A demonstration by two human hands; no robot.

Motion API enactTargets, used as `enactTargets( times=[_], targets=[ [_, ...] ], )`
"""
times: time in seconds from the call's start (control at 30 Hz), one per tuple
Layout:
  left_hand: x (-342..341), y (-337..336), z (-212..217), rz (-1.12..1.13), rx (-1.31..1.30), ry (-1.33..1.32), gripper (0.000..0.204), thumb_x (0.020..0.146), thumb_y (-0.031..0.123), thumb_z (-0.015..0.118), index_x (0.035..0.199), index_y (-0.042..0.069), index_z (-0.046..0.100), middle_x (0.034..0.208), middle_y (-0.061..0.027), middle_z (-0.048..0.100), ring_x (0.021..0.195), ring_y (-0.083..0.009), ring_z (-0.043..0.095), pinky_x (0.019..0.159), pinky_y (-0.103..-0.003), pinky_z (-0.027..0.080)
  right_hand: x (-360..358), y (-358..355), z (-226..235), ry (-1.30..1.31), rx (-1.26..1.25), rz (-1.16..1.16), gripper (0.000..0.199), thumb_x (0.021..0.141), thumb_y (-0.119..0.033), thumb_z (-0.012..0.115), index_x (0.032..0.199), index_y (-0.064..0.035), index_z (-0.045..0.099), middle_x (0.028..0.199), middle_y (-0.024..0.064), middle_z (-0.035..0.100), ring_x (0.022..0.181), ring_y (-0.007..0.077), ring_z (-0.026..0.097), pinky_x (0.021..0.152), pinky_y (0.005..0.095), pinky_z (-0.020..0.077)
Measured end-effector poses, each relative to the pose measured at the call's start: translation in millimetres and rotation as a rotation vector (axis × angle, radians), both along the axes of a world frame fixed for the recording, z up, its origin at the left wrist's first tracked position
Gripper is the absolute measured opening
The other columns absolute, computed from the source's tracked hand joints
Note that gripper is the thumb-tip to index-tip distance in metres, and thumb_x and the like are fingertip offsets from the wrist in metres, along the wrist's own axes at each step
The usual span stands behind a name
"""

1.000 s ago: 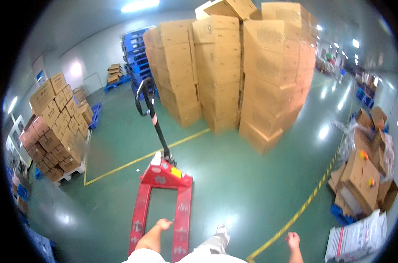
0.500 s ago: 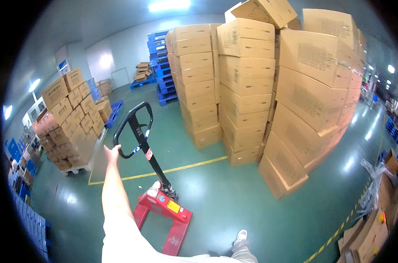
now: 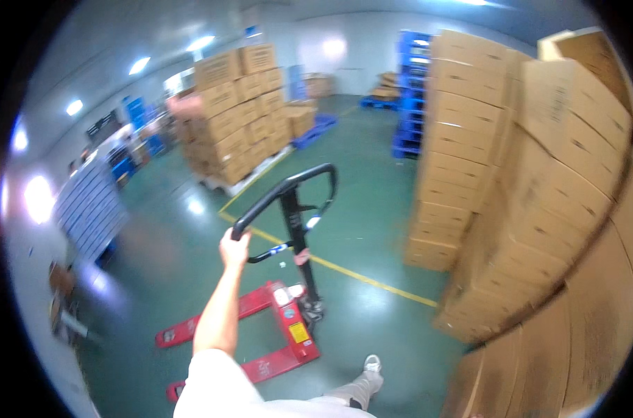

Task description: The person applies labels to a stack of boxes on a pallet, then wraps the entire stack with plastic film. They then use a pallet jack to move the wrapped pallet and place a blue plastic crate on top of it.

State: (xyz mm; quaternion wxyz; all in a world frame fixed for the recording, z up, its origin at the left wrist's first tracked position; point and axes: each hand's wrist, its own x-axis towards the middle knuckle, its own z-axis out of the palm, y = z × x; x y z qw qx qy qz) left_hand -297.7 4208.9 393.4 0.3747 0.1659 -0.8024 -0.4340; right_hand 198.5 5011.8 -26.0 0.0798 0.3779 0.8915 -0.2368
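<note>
My left hand [image 3: 235, 249] is closed round the left side of the black loop handle [image 3: 320, 168] of a hand pallet jack. Below it, the black shaft [image 3: 300, 244] leans down to the red body [image 3: 289, 326]. Two red forks [image 3: 261, 367] extend from the body toward the left, low over the green floor, and bear no pallet. My left arm is stretched forward. My right hand is outside the picture.
Tall stacks of brown cartons [image 3: 456, 167] stand close on the right. Another carton stack [image 3: 236, 118] sits on a pale pallet at far left. Blue pallets [image 3: 408, 97] are piled behind. Yellow tape [image 3: 358, 276] crosses the green floor; a grey-blue stack [image 3: 90, 209] stands left.
The view has turned left, so the cartons and blue pallets sit farther right. The pallet jack has swung round, its forks now pointing more to the left. My left hand keeps its hold.
</note>
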Motion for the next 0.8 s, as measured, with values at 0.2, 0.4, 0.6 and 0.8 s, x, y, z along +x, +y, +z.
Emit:
enactTargets(
  times=[0.2,0.4,0.6,0.8],
  targets=[
    [16,25,-21,-0.095,0.381,0.212,0.020,0.078,0.014,0.075,0.088,0.003,0.060,0.071,-0.0002,0.060,0.058,-0.0090,0.055,0.052,-0.024,0.046,-349,-107,134,-0.046,-0.783,-0.162,0.019,0.091,-0.025,0.051,0.090,-0.0084,0.060,0.082,0.0040,0.060,0.078,0.0249,0.057,0.066,0.0422,0.0486],
    [-14,130,-19,-0.104,0.483,0.115,0.021,0.083,0.011,0.072,0.094,0.002,0.056,0.076,-0.0001,0.060,0.064,-0.0073,0.057,0.057,-0.024,0.048,-621,-208,111,-0.013,-1.113,0.164,0.011,0.088,-0.010,0.053,0.096,-0.0034,0.053,0.072,0.0064,0.059,0.055,0.0185,0.058,0.046,0.0290,0.0453],
    [-58,190,-24,0.113,0.291,0.134,0.012,0.080,0.006,0.073,0.085,0.002,0.063,0.067,-0.0005,0.062,0.061,-0.0052,0.058,0.055,-0.023,0.047,-863,-361,195,0.193,-0.923,0.893,0.040,0.087,-0.016,0.062,0.120,0.0020,0.051,0.085,0.0098,0.064,0.078,0.0199,0.063,0.067,0.0329,0.0505],
    [-104,213,-53,0.859,0.017,0.264,0.023,0.068,0.008,0.078,0.072,0.004,0.056,0.061,-0.0013,0.058,0.054,-0.0078,0.054,0.052,-0.024,0.045,-965,-545,394,0.967,-0.454,1.669,0.084,0.070,-0.014,0.075,0.143,-0.0095,0.033,0.143,0.0222,0.033,0.129,0.0393,0.041,0.104,0.0484,0.0380]
  ],
)
